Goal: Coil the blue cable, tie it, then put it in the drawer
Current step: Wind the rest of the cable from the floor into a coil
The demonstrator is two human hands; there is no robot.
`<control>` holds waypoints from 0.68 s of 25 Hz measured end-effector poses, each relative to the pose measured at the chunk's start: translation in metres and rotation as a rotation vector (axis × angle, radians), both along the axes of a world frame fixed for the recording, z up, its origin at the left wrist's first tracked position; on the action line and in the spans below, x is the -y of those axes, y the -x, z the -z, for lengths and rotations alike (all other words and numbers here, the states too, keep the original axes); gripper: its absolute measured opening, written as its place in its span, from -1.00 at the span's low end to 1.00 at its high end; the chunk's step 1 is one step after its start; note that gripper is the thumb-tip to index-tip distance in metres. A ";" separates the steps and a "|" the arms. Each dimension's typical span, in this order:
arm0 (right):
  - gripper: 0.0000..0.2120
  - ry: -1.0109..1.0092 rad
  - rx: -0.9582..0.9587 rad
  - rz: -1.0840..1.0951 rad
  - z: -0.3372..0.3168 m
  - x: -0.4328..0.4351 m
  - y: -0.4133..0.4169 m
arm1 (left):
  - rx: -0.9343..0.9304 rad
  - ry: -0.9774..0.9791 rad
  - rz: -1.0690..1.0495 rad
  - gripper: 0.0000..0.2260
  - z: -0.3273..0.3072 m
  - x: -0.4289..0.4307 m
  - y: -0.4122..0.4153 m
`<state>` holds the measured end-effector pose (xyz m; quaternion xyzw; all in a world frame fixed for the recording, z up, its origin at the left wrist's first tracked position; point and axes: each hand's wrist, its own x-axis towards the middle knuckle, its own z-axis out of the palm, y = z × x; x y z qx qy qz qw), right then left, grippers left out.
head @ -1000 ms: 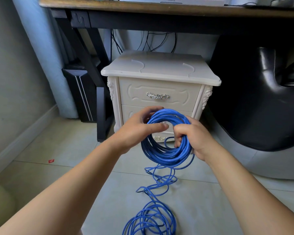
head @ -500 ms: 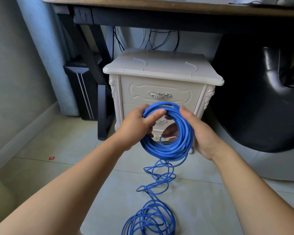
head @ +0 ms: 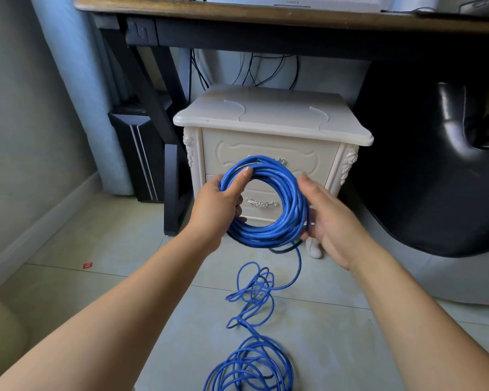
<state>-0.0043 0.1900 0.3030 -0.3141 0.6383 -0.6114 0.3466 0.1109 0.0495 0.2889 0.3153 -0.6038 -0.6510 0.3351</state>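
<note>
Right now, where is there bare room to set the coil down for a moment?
The nightstand top is bare. The floor tiles between the black desk leg and the left wall are free, save one small red scrap. Straight ahead on the floor it is crowded: loose blue cable lies there.

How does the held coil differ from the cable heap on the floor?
The coil is a tight, neat ring held upright; the floor heap lies flat in loose, tangled loops. The left hand grips the coil; no hand touches the heap. Both are the same blue cable.
</note>
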 end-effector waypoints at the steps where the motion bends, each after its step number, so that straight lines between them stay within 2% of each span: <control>1: -0.59 -0.023 -0.034 0.006 0.001 -0.001 -0.006 | -0.003 0.009 -0.027 -0.74 0.001 -0.001 0.000; 2: -0.64 -0.035 -0.084 0.020 0.003 0.000 -0.010 | -0.006 0.015 -0.050 -0.74 0.002 -0.003 0.001; 6: -0.60 -0.075 -0.248 0.147 0.016 0.006 -0.012 | -0.054 0.031 -0.119 -0.78 0.001 -0.019 0.005; 8: -0.62 -0.086 -0.181 0.215 0.021 0.009 -0.010 | -0.096 0.034 -0.132 -0.80 0.000 -0.025 0.007; 10: -0.65 -0.059 -0.044 0.189 0.020 0.009 -0.008 | -0.142 0.030 -0.156 -0.79 0.000 -0.029 0.009; 13: -0.83 0.006 0.114 0.122 0.016 0.008 -0.005 | -0.187 -0.074 -0.195 -0.72 0.003 -0.034 0.013; 15: -0.95 0.098 0.198 0.163 0.014 0.008 -0.006 | -0.183 -0.183 -0.143 -0.66 0.004 -0.040 0.016; 17: -0.88 0.176 0.251 0.228 0.014 0.009 -0.005 | -0.121 -0.264 -0.009 -0.61 0.003 -0.042 0.014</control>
